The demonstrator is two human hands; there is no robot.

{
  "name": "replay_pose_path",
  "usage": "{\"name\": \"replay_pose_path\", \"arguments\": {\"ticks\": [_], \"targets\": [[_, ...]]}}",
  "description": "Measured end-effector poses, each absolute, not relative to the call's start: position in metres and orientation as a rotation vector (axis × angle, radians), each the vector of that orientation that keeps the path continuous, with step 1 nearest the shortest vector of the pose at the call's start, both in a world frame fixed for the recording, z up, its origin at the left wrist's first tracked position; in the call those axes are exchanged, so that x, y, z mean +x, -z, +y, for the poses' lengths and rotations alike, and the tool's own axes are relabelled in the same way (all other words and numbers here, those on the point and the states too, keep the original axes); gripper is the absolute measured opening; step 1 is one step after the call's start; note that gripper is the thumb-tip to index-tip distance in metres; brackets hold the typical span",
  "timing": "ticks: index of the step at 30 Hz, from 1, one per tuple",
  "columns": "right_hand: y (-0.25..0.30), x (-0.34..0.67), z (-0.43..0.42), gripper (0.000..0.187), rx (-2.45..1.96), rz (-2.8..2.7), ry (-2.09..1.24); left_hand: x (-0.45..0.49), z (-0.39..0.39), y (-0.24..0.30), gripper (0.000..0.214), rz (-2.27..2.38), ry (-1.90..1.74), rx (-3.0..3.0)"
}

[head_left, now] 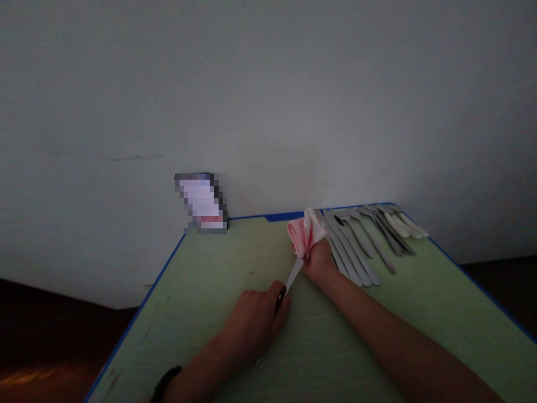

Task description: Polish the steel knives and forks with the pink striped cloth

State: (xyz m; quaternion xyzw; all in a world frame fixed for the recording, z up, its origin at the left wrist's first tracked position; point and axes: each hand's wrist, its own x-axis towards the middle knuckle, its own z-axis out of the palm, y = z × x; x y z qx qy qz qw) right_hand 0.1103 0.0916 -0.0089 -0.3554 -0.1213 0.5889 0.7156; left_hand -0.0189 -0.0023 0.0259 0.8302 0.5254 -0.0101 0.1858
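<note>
My left hand [258, 319] is closed around a metal table knife [295, 272], with a small end of it showing below the palm. The knife slants away from me, and its far end disappears under a pink and white cloth [308, 230]. Bunched in my closed right hand [319, 262], the cloth covers most of that hand's fingers. Just right of this hand, several metal table knives [350, 254] lie side by side on the table.
Further right on the green, blue-edged table [218, 263] are spoons [373, 235], a bundle of dark-looking cutlery [388, 232] and white-handled pieces [405, 224]. A blurred-out phone-like device [201, 201] leans against the wall [268, 112] at the back left.
</note>
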Motion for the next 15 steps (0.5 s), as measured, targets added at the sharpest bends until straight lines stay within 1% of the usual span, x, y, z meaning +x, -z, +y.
{"name": "replay_pose_path", "arguments": {"ticks": [3,10,15], "targets": [[0.008,0.108,0.092,0.024,-0.767,-0.295,-1.269,-0.021,0.001,-0.027,0.033,1.451,-0.026,2.301],[0.023,0.086,0.077,0.039,-0.980,-0.479,-1.221,-0.024,0.007,-0.025,0.035,1.460,-0.106,2.184],[0.017,0.078,0.055,0.047,-1.065,-0.543,-1.255,-0.026,0.007,-0.022,0.040,1.476,-0.173,2.144]]}}
